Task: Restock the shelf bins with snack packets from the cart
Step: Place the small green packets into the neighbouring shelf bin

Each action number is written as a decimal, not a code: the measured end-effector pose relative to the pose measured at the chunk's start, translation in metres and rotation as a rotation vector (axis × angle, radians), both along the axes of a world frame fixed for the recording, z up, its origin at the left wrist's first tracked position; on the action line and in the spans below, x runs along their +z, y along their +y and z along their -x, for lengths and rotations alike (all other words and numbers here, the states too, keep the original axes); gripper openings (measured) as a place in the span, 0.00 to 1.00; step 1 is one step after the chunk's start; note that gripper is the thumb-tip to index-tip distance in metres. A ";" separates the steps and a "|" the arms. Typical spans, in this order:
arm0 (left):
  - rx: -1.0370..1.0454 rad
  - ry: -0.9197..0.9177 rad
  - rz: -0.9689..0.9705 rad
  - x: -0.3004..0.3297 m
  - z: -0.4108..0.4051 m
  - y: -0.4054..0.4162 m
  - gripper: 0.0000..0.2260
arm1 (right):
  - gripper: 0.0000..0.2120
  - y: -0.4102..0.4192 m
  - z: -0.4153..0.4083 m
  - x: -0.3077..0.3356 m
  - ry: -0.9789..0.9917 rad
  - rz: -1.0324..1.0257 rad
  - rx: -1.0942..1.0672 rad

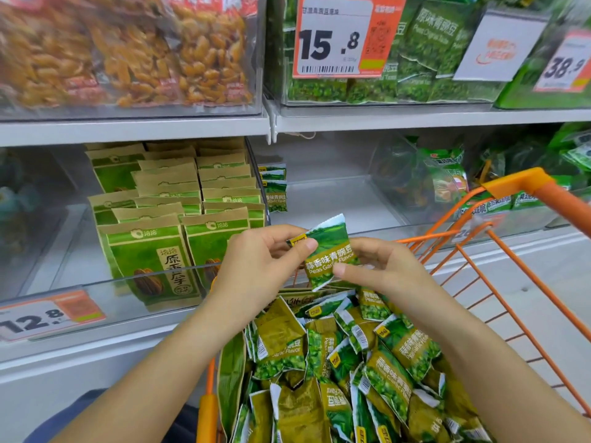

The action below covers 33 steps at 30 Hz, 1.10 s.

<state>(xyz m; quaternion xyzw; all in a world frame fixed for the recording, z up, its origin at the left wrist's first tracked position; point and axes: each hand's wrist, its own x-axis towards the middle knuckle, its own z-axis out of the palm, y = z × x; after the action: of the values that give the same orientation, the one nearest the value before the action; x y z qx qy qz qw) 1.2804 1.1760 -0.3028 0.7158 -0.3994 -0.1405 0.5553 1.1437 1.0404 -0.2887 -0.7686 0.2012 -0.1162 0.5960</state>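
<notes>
Both hands, left hand [256, 260] and right hand [380, 270], pinched one small green foil garlic-pea packet [329, 251] above the orange wire cart [511, 251]'s heap; next, seemingly, lifting it forward into the nearly empty clear shelf bin [335, 199] beyond them.

blurred orange snack bags [128, 52], cart [543, 193] cropped

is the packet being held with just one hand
No, both the left hand and the right hand pinch the green pea packet, one at each side, above the cart.
</notes>
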 end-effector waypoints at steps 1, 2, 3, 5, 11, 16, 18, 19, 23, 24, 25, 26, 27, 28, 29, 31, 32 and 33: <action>0.043 -0.218 -0.024 -0.001 -0.004 0.003 0.07 | 0.10 -0.002 -0.004 0.004 0.043 0.113 0.044; 0.095 -0.468 -0.028 0.000 -0.009 0.005 0.10 | 0.09 -0.005 -0.010 0.008 0.070 0.195 0.065; 0.154 -0.703 -0.003 0.000 -0.014 0.007 0.11 | 0.08 -0.009 -0.017 0.013 0.079 0.238 0.051; 0.242 -0.939 0.040 -0.002 -0.027 0.008 0.11 | 0.08 -0.023 -0.038 0.021 0.077 0.251 -0.054; 0.325 -0.959 -0.322 -0.011 -0.060 0.008 0.18 | 0.10 -0.073 -0.124 0.006 0.286 0.252 -0.217; 0.321 -0.963 -0.299 -0.008 -0.060 0.009 0.17 | 0.09 -0.090 -0.200 -0.035 0.601 0.423 -0.070; 0.327 -0.975 -0.282 -0.008 -0.060 0.009 0.16 | 0.09 -0.095 -0.221 -0.045 0.654 0.460 -0.049; 0.329 -0.975 -0.278 -0.008 -0.060 0.009 0.16 | 0.09 -0.098 -0.228 -0.049 0.656 0.452 -0.044; 0.318 -0.962 -0.297 -0.007 -0.062 0.006 0.16 | 0.12 -0.105 -0.243 -0.062 0.575 0.326 -0.069; 0.319 -0.959 -0.299 -0.007 -0.063 0.005 0.16 | 0.13 -0.107 -0.245 -0.066 0.558 0.313 -0.088; 0.323 -0.960 -0.302 -0.007 -0.063 0.005 0.16 | 0.15 -0.107 -0.246 -0.069 0.541 0.321 -0.110; 0.327 -0.963 -0.307 -0.007 -0.063 0.004 0.16 | 0.17 -0.107 -0.246 -0.071 0.525 0.353 -0.126; 0.329 -0.967 -0.315 -0.007 -0.063 0.003 0.16 | 0.17 -0.106 -0.246 -0.073 0.512 0.418 -0.130; 0.329 -0.973 -0.321 -0.007 -0.063 0.002 0.15 | 0.17 -0.104 -0.245 -0.074 0.501 0.505 -0.121; 0.330 -0.980 -0.325 -0.007 -0.063 0.002 0.15 | 0.19 -0.101 -0.243 -0.073 0.485 0.588 -0.113; 0.333 -0.987 -0.326 -0.007 -0.062 0.001 0.14 | 0.26 -0.096 -0.241 -0.071 0.455 0.641 -0.133; 0.336 -0.985 -0.321 -0.007 -0.062 0.001 0.14 | 0.30 -0.096 -0.241 -0.071 0.465 0.594 -0.153; 0.337 -0.985 -0.315 -0.008 -0.062 0.002 0.14 | 0.34 -0.095 -0.242 -0.071 0.481 0.539 -0.175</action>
<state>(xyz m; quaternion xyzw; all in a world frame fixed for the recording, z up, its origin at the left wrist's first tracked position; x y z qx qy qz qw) 1.3425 1.1778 -0.3104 0.8256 -0.4661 0.2446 0.2033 1.3856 0.9451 -0.3601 -0.8832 0.3626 -0.0316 0.2958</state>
